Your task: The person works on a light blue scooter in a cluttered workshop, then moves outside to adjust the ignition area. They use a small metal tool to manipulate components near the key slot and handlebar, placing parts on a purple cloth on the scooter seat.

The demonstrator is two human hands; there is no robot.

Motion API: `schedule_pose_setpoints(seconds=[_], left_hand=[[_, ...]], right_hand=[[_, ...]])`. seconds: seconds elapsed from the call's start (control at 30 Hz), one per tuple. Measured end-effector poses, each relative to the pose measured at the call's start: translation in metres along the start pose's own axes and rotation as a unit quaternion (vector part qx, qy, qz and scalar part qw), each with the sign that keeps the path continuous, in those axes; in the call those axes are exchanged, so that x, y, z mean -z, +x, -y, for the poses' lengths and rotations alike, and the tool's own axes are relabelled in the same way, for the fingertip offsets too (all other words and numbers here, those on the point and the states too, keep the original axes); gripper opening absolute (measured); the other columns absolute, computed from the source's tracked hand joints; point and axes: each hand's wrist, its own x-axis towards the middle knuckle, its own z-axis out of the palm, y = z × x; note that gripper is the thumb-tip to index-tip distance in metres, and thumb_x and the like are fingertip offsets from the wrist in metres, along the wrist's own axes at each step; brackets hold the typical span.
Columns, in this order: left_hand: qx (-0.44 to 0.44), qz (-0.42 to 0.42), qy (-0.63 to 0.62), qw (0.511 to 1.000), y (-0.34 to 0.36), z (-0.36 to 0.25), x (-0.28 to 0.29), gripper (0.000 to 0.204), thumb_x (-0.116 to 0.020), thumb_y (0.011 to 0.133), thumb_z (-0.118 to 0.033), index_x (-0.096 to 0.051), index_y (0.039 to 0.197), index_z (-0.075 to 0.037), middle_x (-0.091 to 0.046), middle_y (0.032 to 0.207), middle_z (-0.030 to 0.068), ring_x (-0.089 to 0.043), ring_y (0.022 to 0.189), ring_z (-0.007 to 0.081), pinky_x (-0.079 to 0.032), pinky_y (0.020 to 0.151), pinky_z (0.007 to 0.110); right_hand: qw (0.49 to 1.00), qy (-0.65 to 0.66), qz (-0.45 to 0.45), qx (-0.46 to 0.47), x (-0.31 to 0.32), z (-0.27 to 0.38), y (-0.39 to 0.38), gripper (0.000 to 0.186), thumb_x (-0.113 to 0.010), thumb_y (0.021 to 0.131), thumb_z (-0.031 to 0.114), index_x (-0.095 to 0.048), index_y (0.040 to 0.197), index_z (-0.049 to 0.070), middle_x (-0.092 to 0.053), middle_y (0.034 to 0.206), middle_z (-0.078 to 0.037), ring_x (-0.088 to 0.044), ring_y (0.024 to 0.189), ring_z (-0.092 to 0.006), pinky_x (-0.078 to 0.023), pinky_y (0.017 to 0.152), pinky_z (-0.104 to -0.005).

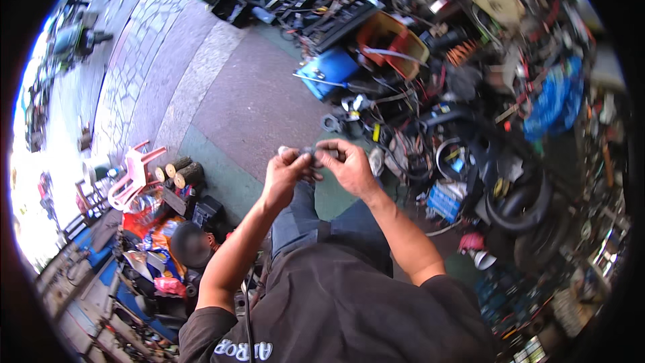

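Observation:
Both arms reach forward, and the hands meet in front of my legs. My left hand point(287, 173) is closed, its thumb and fingers pinching a small dark grey part point(309, 152). From the other side, my right hand point(351, 167) grips the same part between thumb and bent fingers. Fingers cover most of it, so its exact kind cannot be made out. Beyond the right hand, a ring-ended metal piece point(331, 123) lies on the floor by the pile.
A heap of scrap with a blue container point(328, 70), an orange bin point(383, 37), a blue bag point(559, 101) and a black tire point(527, 212) fills the right. At left are a pink plastic chair point(136, 173), cut logs point(187, 175) and clutter. Tiled floor point(259, 94) lies ahead.

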Motion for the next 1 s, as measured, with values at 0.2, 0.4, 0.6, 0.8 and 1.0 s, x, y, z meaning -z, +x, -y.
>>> schedule_pose_setpoints(seconds=[0.2, 0.4, 0.6, 0.8, 1.0], left_hand=[[-0.039, -0.057, -0.087, 0.994, -0.033, -0.059, 0.184, 0.018, -0.065, 0.106, -0.017, -0.07, 0.101, 0.0, -0.077, 0.092, 0.0109, -0.074, 0.076, 0.0182, -0.059, 0.069, 0.03], [-0.1, -0.107, -0.047, 0.988, -0.05, -0.173, 0.316, 0.015, -0.072, 0.1, -0.012, -0.073, 0.094, 0.002, -0.075, 0.081, 0.0092, -0.07, 0.071, 0.014, -0.056, 0.066, 0.029], [-0.087, -0.093, 0.121, 0.984, 0.007, -0.317, 0.451, 0.014, -0.077, 0.096, -0.011, -0.075, 0.092, 0.002, -0.075, 0.08, 0.0063, -0.068, 0.075, 0.0099, -0.056, 0.069, 0.028], [-0.185, -0.225, 0.201, 0.935, 0.063, -0.501, 0.587, 0.015, -0.078, 0.094, -0.01, -0.073, 0.09, 0.002, -0.078, 0.081, 0.0079, -0.072, 0.076, 0.0107, -0.058, 0.067, 0.027], [-0.414, -0.347, 0.407, 0.736, 0.086, -0.688, 0.707, 0.012, -0.081, 0.086, -0.012, -0.072, 0.088, -0.005, -0.07, 0.078, 0.0115, -0.069, 0.069, 0.0322, -0.052, 0.061, 0.04]], right_hand=[[0.99, -0.077, 0.077, -0.085, -0.192, 0.01, 0.096, 0.016, -0.075, 0.098, 0.007, -0.075, 0.108, -0.005, -0.077, 0.096, -0.006, -0.068, 0.084, -0.009, -0.057, 0.075, -0.0258], [0.94, -0.193, 0.251, -0.127, -0.328, 0.068, 0.19, 0.013, -0.075, 0.097, 0.008, -0.072, 0.106, -0.002, -0.075, 0.093, -0.006, -0.069, 0.084, -0.0112, -0.057, 0.075, -0.0277], [0.897, -0.232, 0.358, -0.12, -0.456, 0.113, 0.35, 0.013, -0.074, 0.098, 0.01, -0.07, 0.101, -0.001, -0.07, 0.085, 0.0, -0.061, 0.08, -0.0065, -0.052, 0.07, -0.0282], [0.884, -0.155, 0.415, -0.149, -0.618, 0.191, 0.549, 0.016, -0.077, 0.098, 0.013, -0.072, 0.103, -0.001, -0.075, 0.092, -0.002, -0.065, 0.084, -0.007, -0.053, 0.074, -0.027], [0.783, -0.436, 0.411, 0.167, -0.783, 0.32, 0.699, 0.026, -0.081, 0.095, 0.02, -0.074, 0.111, 0.001, -0.073, 0.091, -0.004, -0.069, 0.083, -0.0129, -0.055, 0.074, -0.029]])
